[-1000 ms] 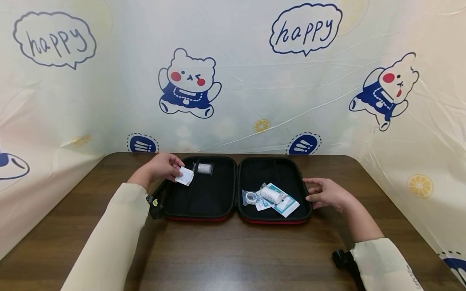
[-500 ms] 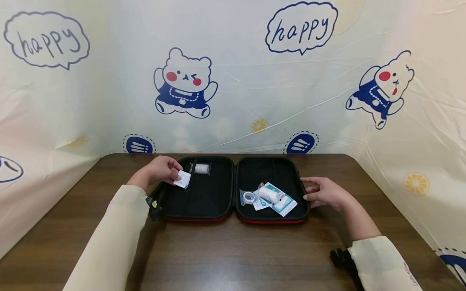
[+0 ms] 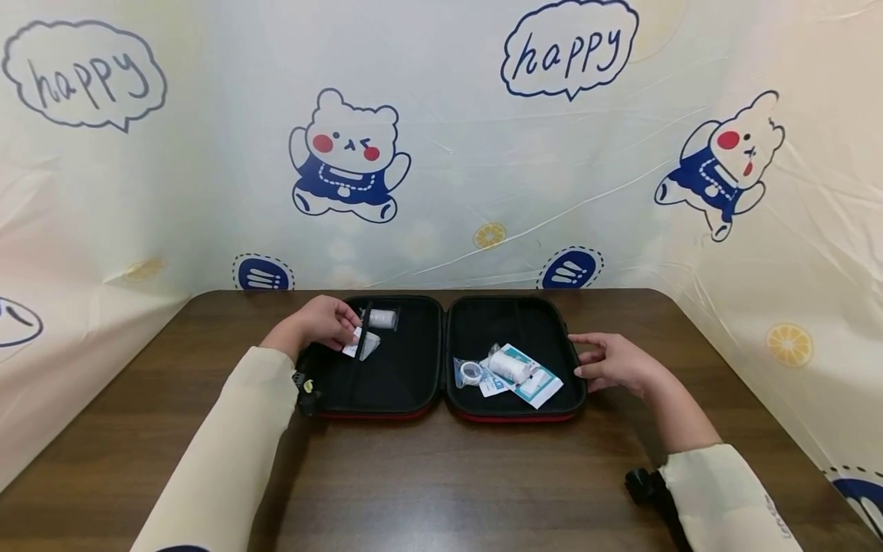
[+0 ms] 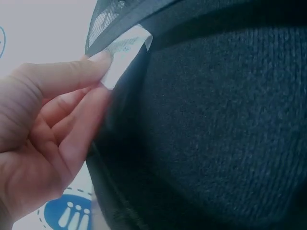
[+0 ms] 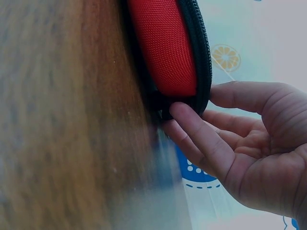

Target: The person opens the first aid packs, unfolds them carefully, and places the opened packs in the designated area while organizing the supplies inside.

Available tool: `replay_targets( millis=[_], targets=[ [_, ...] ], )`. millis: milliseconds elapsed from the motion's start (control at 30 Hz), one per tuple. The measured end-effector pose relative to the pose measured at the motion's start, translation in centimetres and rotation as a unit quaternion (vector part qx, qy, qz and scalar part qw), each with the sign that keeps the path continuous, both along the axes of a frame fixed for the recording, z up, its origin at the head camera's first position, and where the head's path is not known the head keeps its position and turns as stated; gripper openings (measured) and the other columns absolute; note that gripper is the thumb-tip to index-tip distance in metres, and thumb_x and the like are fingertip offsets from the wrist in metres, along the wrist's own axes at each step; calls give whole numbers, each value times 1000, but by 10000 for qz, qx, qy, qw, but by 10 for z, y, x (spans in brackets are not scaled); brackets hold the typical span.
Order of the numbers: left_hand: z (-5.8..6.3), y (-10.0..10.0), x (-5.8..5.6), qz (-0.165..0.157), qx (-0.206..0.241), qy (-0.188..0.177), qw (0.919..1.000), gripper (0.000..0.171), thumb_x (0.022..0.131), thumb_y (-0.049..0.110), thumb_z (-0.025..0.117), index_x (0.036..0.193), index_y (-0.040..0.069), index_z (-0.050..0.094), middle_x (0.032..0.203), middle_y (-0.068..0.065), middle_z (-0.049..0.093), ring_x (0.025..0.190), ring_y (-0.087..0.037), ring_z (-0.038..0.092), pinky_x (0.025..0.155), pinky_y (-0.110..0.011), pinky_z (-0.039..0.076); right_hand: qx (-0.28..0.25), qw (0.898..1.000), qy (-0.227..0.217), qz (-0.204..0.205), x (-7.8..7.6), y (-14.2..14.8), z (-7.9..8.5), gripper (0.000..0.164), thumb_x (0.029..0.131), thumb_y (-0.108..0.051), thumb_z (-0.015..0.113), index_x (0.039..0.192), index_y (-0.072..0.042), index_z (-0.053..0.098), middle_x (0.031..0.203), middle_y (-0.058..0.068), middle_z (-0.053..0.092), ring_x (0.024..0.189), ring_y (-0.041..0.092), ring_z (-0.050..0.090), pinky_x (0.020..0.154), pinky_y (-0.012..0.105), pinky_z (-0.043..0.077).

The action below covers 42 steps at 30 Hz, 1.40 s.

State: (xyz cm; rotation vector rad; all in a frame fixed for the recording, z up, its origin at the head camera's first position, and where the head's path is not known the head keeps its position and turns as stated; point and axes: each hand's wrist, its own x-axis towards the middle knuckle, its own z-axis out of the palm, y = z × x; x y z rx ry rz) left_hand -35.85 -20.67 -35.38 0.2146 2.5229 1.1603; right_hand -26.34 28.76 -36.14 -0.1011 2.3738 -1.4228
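An unfolded zip case [image 3: 400, 387] with black lining and a red shell lies on the table. My left hand [image 3: 324, 322] pinches a small white printed packet [image 3: 370, 345] at the left half's black elastic strap [image 3: 362, 341]. The left wrist view shows the packet [image 4: 125, 52] between thumb and fingers, its far end by the strap. Under the same strap, farther back, is a white roll in clear wrap [image 3: 383, 319]. My right hand [image 3: 617, 364] holds the case's right edge; in the right wrist view its thumb and fingers touch the zippered rim [image 5: 204, 52] and red side [image 5: 165, 48].
In the right half lie a wrapped white bandage roll [image 3: 509, 366], a teal-and-white packet [image 3: 541, 389] and a bagged ring-shaped tape roll [image 3: 471, 374]. The brown wooden table [image 3: 441, 483] extends in front of the case. A printed curtain [image 3: 448, 153] hangs behind it.
My left hand has moved slightly right, bringing the white packet to the elastic strap, which now crosses over it. My right hand has stayed at the case's edge.
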Motion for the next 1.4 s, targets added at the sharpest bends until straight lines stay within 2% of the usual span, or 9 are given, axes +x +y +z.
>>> replay_targets(
  millis=[100, 300, 533, 833, 933, 1233, 1333, 1400],
  targets=[
    [0, 2, -1, 52, -59, 4, 10000, 22, 84, -4, 71, 105, -6, 65, 84, -10, 67, 69, -19, 63, 67, -37, 59, -1, 10000, 8, -4, 0, 0, 1, 69, 88, 1, 67, 148, 4, 33, 124, 31, 56, 89, 26, 65, 79, 41, 57],
    [-1, 4, -4, 112, 116, -183, 9997, 23, 85, -5, 68, 107, -8, 62, 86, -11, 64, 73, -18, 63, 69, -37, 59, 9, 10000, 7, -24, -1, 1, 1, 69, 88, 1, 67, 148, 4, 33, 124, 31, 56, 89, 26, 65, 79, 41, 57],
    [-6, 10, -8, 209, 64, -181, 9996, 18, 87, -3, 68, 104, -5, 64, 91, -15, 65, 75, -21, 63, 69, -36, 59, 30, 10000, 6, -58, 0, 1, 2, 68, 88, 1, 67, 148, 3, 34, 122, 30, 57, 88, 25, 65, 79, 41, 57],
    [-11, 11, -8, 335, 707, -598, 9951, 20, 90, -5, 63, 109, -9, 59, 98, -19, 62, 76, -21, 65, 72, -35, 59, 7, 10000, 9, -54, 0, 1, 2, 69, 88, 2, 67, 148, 4, 34, 123, 30, 56, 88, 26, 66, 79, 41, 57],
    [-13, 11, -8, 243, 783, -625, 9947, 21, 90, -5, 62, 110, -10, 57, 100, -20, 61, 77, -22, 65, 73, -36, 59, 5, 10000, 13, -15, 0, 1, 2, 69, 88, 2, 67, 148, 4, 32, 123, 31, 56, 89, 26, 66, 79, 41, 57],
    [-12, 13, -6, -83, 555, -723, 9958, 12, 91, -5, 56, 102, -8, 59, 94, -17, 63, 73, -19, 64, 71, -35, 59, 6, 10000, 13, -10, 0, 2, 2, 69, 88, 1, 67, 148, 4, 32, 123, 31, 56, 88, 26, 66, 79, 41, 57],
    [-11, 14, -6, 38, 570, -768, 9954, 11, 91, -7, 56, 101, -9, 60, 94, -17, 63, 73, -19, 63, 71, -34, 59, -3, 10000, -3, -16, 0, 2, 1, 69, 88, 1, 67, 148, 4, 33, 123, 31, 56, 88, 25, 66, 79, 41, 57],
    [-9, 15, -5, 156, 391, -660, 9969, 11, 90, -7, 58, 101, -8, 60, 93, -17, 62, 72, -19, 63, 70, -34, 59, -2, 10000, 4, 2, -1, 1, 2, 69, 88, 1, 67, 148, 4, 33, 123, 31, 56, 88, 26, 66, 79, 41, 57]
  ],
)
